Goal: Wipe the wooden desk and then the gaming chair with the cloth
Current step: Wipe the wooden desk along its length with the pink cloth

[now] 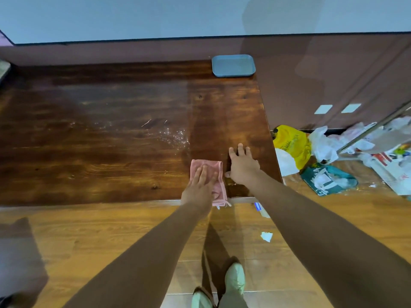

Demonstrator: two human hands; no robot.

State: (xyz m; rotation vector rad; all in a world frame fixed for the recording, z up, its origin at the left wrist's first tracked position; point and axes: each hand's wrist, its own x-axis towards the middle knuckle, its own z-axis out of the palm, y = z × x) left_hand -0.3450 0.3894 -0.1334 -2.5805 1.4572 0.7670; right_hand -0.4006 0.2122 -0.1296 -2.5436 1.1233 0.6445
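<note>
A dark wooden desk (111,134) fills the middle of the view. A folded pink cloth (216,172) lies near its front edge, towards the right end, with one corner hanging over the edge. My left hand (201,187) presses flat on the cloth with straight fingers. My right hand (242,165) rests flat on the bare wood just right of the cloth, fingers spread. White specks and a wet sheen (173,134) mark the desk behind the cloth. A dark shape at the lower left (20,258) may be part of the gaming chair; I cannot tell.
A blue-grey tray (233,65) sits at the desk's back right corner. Plastic bags and papers (329,156) are piled on the floor right of the desk. Paper scraps (266,236) lie on the wooden floor by my feet. The wall runs behind the desk.
</note>
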